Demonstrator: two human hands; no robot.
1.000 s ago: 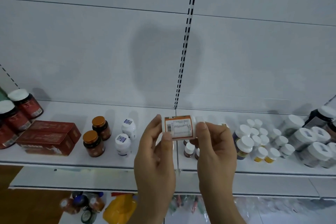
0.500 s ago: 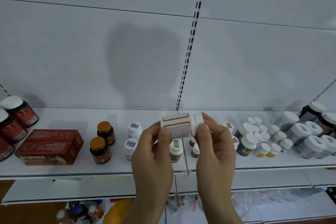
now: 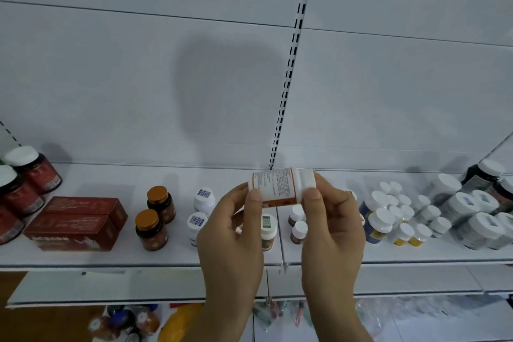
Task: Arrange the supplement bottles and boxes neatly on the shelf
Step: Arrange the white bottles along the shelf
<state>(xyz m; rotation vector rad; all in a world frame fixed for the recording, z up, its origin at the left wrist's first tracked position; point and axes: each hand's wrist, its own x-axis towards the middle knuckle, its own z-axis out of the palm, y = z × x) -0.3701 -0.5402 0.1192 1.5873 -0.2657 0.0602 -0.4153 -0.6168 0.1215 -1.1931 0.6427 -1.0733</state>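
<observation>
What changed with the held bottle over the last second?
Both hands kept hold of the white bottle and turned it: the barcode panel rolled away, fine print now faces the camera, cap toward the right hand. The left hand grips its base. Shelf items unchanged.

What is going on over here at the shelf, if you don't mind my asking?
A person is holding a white bottle with an orange-edged label sideways in front of the shelf, the left hand at its base, the right hand at its cap. Red boxes, amber bottles and white-capped bottles already stand on the shelf.
</observation>
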